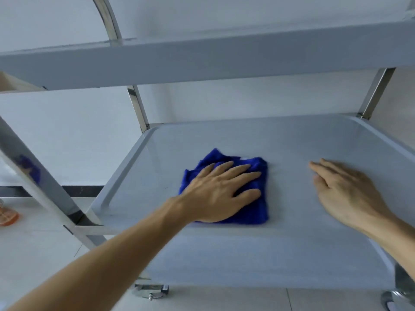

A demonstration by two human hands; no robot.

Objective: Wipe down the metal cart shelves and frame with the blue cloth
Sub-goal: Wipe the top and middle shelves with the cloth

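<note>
Now I see my left hand [221, 191] pressing flat, fingers spread, on the crumpled fuzzy blue cloth [247, 212] mid-shelf. My right hand [350, 194] rests open, fingers straight, on the smooth metal cart shelf [280, 254], bare toward its raised rounded far rim and corners.

The blue cloth [244, 205] is looking soft and napped, like microfibre. The cart's lower shelf [292, 254] is showing smooth, matt grey metal, while its upright posts [137, 108] are gleaming as glossy, mirror-polished steel. The floor [45, 239] is appearing as smooth pale tile.
</note>
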